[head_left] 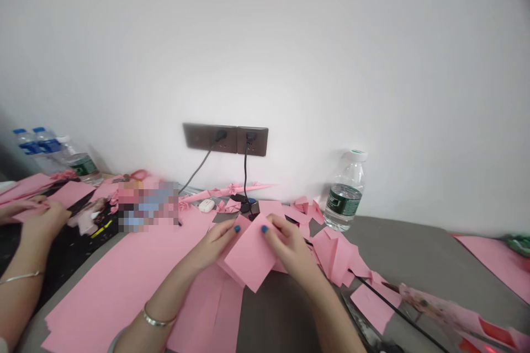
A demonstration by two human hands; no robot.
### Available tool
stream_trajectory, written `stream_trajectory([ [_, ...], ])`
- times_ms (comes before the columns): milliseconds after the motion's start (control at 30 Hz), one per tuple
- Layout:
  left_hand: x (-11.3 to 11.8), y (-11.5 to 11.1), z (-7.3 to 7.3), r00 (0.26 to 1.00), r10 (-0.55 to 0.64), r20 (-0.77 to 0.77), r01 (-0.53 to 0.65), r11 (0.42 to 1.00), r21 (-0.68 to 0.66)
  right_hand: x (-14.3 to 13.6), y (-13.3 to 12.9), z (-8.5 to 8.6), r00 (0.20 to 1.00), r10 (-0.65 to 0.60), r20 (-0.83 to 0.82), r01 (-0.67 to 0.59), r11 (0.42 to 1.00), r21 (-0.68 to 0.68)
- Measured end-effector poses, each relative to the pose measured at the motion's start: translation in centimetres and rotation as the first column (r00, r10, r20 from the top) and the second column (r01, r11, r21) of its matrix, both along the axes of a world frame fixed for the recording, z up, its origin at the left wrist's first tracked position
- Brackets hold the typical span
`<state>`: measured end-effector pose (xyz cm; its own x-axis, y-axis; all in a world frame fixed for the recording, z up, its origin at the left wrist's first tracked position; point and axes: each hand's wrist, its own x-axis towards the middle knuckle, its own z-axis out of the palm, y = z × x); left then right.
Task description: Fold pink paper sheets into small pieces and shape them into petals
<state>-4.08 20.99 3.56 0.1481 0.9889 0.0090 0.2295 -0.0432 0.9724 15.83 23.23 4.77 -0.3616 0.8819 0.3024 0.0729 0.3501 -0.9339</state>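
Observation:
Both my hands hold pink paper (252, 256) up over the grey table, near the middle of the view. My left hand (215, 245) pinches its left side, thumb on top. My right hand (285, 237) grips the upper right part, with the thumb pressed on the face. The paper seems to be in more than one layer, one square lying in front of another; whether they are joined I cannot tell. Large pink sheets (136, 276) lie under and beside my left forearm. Folded pink paper pieces (334, 253) lie just right of my right hand.
A water bottle (345, 193) stands by the wall at right. Black cables run from wall sockets (226, 139) down to the table, and another crosses at right. A co-worker's hands (45, 215) handle pink paper at left. More bottles (45, 146) stand far left.

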Motion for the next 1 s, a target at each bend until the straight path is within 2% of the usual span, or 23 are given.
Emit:
stream_trajectory([
  [100,0.0,-0.2,-0.4,0.985,0.162,-0.057,-0.164,0.986,-0.030,-1.1,-0.1,-0.5,0.972,-0.147,0.182,0.102,0.967,0.235],
  [133,0.1,-0.3,-0.5,0.981,0.180,-0.072,-0.183,0.982,-0.047,-1.3,-0.1,-0.8,0.957,-0.199,0.209,0.136,0.949,0.284],
  [200,0.3,-0.3,-0.2,0.991,0.110,-0.073,-0.115,0.992,-0.060,-1.6,0.0,-1.3,0.941,-0.251,0.226,0.173,0.932,0.318],
  [300,0.9,-0.3,0.4,0.993,-0.100,-0.056,0.099,0.995,-0.010,-1.9,0.0,-1.6,0.950,-0.247,0.192,0.184,0.938,0.294],
  [333,1.0,-0.3,0.6,0.989,-0.138,-0.059,0.139,0.990,0.006,-2.0,0.0,-1.6,0.957,-0.234,0.171,0.178,0.940,0.292],
  [400,1.1,-0.2,0.7,0.987,-0.143,-0.068,0.145,0.989,0.033,-1.7,0.1,-1.5,0.968,-0.228,0.108,0.187,0.937,0.296],
  [467,0.8,0.0,0.7,0.992,-0.102,-0.071,0.106,0.993,0.059,-1.0,0.5,-1.6,0.953,-0.299,0.052,0.275,0.922,0.274],
  [567,0.2,0.4,0.6,0.999,-0.008,-0.044,0.011,0.997,0.071,0.8,1.4,-2.2,0.843,-0.525,0.119,0.491,0.840,0.229],
  [633,-0.2,0.7,0.5,0.997,0.070,-0.035,-0.067,0.994,0.081,1.8,1.8,-2.8,0.748,-0.613,0.254,0.555,0.788,0.268],
  [733,-0.6,1.1,0.3,0.982,0.169,-0.082,-0.158,0.980,0.122,2.4,2.0,-3.7,0.632,-0.647,0.427,0.579,0.760,0.295],
  [800,-0.8,1.2,0.0,0.967,0.213,-0.141,-0.191,0.969,0.153,2.1,1.9,-4.1,0.600,-0.633,0.489,0.575,0.766,0.287],
  [900,-1.1,1.2,-0.2,0.937,0.229,-0.265,-0.182,0.965,0.190,1.6,1.9,-4.3,0.636,-0.581,0.508,0.558,0.801,0.218],
  [1000,-1.3,1.2,-0.4,0.918,0.196,-0.344,-0.134,0.971,0.197,1.7,2.2,-4.1,0.744,-0.545,0.386,0.560,0.824,0.084],
])
